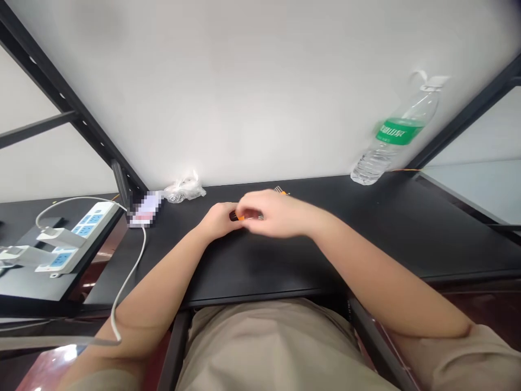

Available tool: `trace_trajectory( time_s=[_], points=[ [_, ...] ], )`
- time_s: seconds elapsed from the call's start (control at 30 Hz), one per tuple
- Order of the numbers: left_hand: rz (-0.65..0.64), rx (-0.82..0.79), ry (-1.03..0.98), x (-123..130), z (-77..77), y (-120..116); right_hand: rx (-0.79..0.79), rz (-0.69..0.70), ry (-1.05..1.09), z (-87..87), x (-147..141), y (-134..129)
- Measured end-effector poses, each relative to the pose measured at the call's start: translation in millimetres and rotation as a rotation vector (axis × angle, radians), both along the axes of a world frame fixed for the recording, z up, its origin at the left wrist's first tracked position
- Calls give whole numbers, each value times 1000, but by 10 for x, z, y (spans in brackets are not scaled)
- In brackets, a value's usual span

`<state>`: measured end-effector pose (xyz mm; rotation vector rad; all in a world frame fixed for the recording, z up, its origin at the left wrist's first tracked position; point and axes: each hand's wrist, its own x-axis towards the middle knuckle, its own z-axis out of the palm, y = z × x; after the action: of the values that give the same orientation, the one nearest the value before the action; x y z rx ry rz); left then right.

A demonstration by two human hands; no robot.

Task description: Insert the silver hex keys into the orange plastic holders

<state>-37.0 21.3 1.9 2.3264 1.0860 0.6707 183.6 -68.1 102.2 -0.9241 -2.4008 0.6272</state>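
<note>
Black desktop [345, 239] ran across the view, and both bare hands met near its middle. The left hand [217, 221] was curled, its fingers hidden behind the right hand [279, 213], which arched across from the other side with its fingertips [240, 209] bent down and inward. Between them sat a small orange-and-black item [238, 217]. Whether either hand pinched it or only cupped it could not be told, since the fingers covered most of it. Just beyond the right hand, a small orange-and-metal piece [280, 190] lay partly hidden; its kind was too small to tell.

An item that small could slip from a loose hold, and its black part would be hard to spot on the dark surface. The white cable [138, 260] ran close along the left forearm [163, 298], so a wide swing of that arm could snag it and tug the white power strip [77, 233] or the pixelated object [146, 209]. A clear plastic bag [185, 188] and a green-labelled water bottle [391, 146] sat well apart from the hands, by the white wall [260, 81].
</note>
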Motion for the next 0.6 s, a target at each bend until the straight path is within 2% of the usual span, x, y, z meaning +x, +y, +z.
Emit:
trace_trajectory(
  time_s=[0.07,0.1,0.2,0.27,0.37,0.53,0.6],
  points=[
    [7,43,37,3,3,-4,-40,-284,-212,-300,191,355],
    [10,63,64,6,0,-6,-87,-354,-272,-463,280,508],
    [0,83,117,16,-25,-4,-176,-393,-280,-885,460,786],
    [4,94,102,22,-45,5,-183,-361,-286,-1040,502,830],
    [15,81,89,29,-57,14,-171,-355,-314,-1088,489,809],
    [13,64,77,34,-19,-10,-222,-495,-431,-1045,422,781],
    [10,66,78,33,-5,-21,-240,-510,-435,-1046,416,774]
  ],
)
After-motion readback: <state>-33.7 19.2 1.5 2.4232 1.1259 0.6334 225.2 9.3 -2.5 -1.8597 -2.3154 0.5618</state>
